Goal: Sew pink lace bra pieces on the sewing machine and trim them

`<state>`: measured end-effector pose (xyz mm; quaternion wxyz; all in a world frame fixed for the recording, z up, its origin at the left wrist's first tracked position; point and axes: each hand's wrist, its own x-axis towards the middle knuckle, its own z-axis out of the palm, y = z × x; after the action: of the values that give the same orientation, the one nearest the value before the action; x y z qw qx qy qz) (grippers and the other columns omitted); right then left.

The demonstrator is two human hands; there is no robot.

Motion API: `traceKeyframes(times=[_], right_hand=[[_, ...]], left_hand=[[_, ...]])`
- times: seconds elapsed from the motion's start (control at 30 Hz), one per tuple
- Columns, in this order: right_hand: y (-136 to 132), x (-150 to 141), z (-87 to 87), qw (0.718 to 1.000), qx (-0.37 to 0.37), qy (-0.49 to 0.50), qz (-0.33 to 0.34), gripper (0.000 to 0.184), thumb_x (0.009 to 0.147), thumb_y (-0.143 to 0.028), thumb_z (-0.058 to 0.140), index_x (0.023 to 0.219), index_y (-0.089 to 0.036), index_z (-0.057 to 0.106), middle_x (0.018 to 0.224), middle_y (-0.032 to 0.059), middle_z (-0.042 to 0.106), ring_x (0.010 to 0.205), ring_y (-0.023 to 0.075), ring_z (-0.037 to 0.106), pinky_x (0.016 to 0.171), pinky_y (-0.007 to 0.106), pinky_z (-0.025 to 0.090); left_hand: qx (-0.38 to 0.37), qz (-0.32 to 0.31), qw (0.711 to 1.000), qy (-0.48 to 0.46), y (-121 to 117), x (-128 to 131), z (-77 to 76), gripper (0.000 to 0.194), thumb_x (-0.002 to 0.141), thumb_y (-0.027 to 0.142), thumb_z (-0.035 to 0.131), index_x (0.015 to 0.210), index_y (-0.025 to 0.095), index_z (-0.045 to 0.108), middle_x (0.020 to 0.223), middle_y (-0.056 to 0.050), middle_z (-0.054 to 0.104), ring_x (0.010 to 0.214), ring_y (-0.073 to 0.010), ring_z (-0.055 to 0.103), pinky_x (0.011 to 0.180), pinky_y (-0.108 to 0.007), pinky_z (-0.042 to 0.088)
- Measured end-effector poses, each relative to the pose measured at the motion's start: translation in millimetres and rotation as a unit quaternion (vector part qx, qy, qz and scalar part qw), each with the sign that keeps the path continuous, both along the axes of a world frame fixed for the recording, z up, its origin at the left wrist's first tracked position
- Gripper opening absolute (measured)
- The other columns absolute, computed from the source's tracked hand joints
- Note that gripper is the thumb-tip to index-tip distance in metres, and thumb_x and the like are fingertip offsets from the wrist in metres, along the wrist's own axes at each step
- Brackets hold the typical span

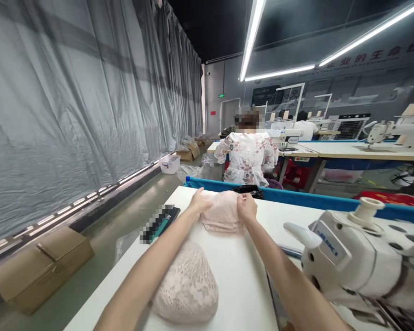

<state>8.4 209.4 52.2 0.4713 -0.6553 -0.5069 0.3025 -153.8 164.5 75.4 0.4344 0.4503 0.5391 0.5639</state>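
Observation:
At the far part of the white table (241, 271), a bundle of pale pink fabric (222, 212) lies between my two hands, its layers showing along the near edge. My left hand (200, 202) grips its left side, with the thumb up and the other fingers partly hidden by the cloth. On the opposite side, the fingers of my right hand (247, 207) are closed on the fabric's upper right edge. Nearer to me, beside my left forearm, lies a rounded, cup-shaped piece of beige lace (189, 287).
A white sewing machine (352, 262) stands close by my right forearm. Left of my left arm lies a dark and green flat object (162, 225), partly blurred out. Blue cloth (296, 200) edges the table's far side. Beyond sits a person in a floral top (248, 156). Cardboard box (43, 266) at left.

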Motion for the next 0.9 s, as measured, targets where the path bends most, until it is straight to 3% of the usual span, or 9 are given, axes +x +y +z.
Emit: traceKeyframes(times=[0.1,0.23,0.4,0.53,0.57,0.63,0.7,0.8,0.9], right_hand=[[7,2,-7.4,0.998,0.003,-0.047,-0.029,0.030,0.094,-0.034,0.057,0.120,-0.020,0.056,0.123,0.0076,0.058,0.101,0.0213,0.061,0.085,0.043,0.052],[6,5,-13.9,0.994,0.029,-0.101,-0.033,0.029,0.094,-0.034,0.057,0.120,-0.020,0.057,0.122,0.0073,0.059,0.100,0.0209,0.061,0.084,0.042,0.052],[-5,3,-23.9,0.987,0.041,-0.155,-0.029,0.030,0.094,-0.034,0.057,0.121,-0.020,0.056,0.123,0.0073,0.058,0.101,0.0215,0.061,0.084,0.042,0.053],[-23,-4,-23.9,0.980,0.088,-0.177,-0.012,0.036,0.093,-0.033,0.059,0.126,-0.020,0.053,0.131,0.0088,0.053,0.110,0.0250,0.057,0.089,0.047,0.049],[-32,-6,-23.0,0.979,0.099,-0.178,0.013,0.036,0.093,-0.033,0.058,0.126,-0.020,0.053,0.131,0.0088,0.053,0.110,0.0251,0.057,0.090,0.048,0.049],[-57,-9,-22.5,0.972,0.116,-0.175,0.108,0.029,0.094,-0.034,0.058,0.119,-0.018,0.057,0.123,0.0077,0.058,0.103,0.0222,0.060,0.087,0.045,0.050],[-91,-9,-25.1,0.948,0.125,-0.168,0.241,0.019,0.093,-0.033,0.056,0.102,-0.018,0.062,0.104,0.0039,0.065,0.088,0.0175,0.063,0.080,0.037,0.051],[-144,-5,-34.9,0.906,0.113,-0.155,0.376,0.022,0.091,-0.038,0.050,0.082,-0.023,0.062,0.078,-0.0011,0.067,0.067,0.0156,0.061,0.067,0.028,0.049],[-181,-1,-45.5,0.896,0.076,-0.142,0.413,0.033,0.091,-0.043,0.041,0.070,-0.023,0.056,0.063,-0.0021,0.063,0.054,0.0148,0.057,0.053,0.026,0.043]], left_hand=[[-0.028,0.015,0.996,0.086,14,10,-10.6,0.033,0.093,0.033,0.058,0.121,0.016,0.054,0.121,-0.009,0.057,0.103,-0.0223,0.060,0.087,-0.043,0.052],[-0.025,0.018,0.981,0.193,23,11,-11.1,0.033,0.093,0.033,0.058,0.121,0.016,0.054,0.122,-0.009,0.056,0.104,-0.0226,0.059,0.087,-0.043,0.052],[-0.012,0.006,0.940,0.342,8,7,-7.8,0.033,0.093,0.033,0.057,0.122,0.018,0.054,0.127,-0.010,0.053,0.110,-0.0241,0.056,0.093,-0.046,0.049],[0.013,-0.078,0.895,0.438,-43,-10,3.2,0.031,0.089,0.026,0.062,0.119,0.019,0.058,0.128,-0.009,0.053,0.118,-0.0253,0.050,0.101,-0.047,0.041],[0.016,-0.114,0.884,0.453,-61,-16,7.9,0.032,0.085,0.021,0.064,0.116,0.021,0.061,0.121,-0.007,0.057,0.116,-0.0237,0.051,0.101,-0.041,0.040],[0.016,-0.185,0.861,0.473,-102,-29,16.8,0.030,0.079,0.020,0.068,0.109,0.024,0.066,0.103,-0.002,0.064,0.104,-0.0209,0.057,0.095,-0.033,0.042],[0.015,-0.233,0.844,0.483,-140,-41,21.2,0.030,0.075,0.027,0.074,0.105,0.025,0.069,0.091,0.000,0.065,0.094,-0.0207,0.060,0.088,-0.031,0.043],[0.029,-0.271,0.825,0.496,-179,-47,14.0,0.036,0.069,0.032,0.080,0.104,0.028,0.071,0.094,0.000,0.065,0.093,-0.0226,0.060,0.084,-0.028,0.041],[0.038,-0.238,0.835,0.494,-193,-40,-1.3,0.019,0.071,0.025,0.075,0.090,0.026,0.074,0.090,-0.001,0.065,0.092,-0.0239,0.060,0.083,-0.031,0.039]])
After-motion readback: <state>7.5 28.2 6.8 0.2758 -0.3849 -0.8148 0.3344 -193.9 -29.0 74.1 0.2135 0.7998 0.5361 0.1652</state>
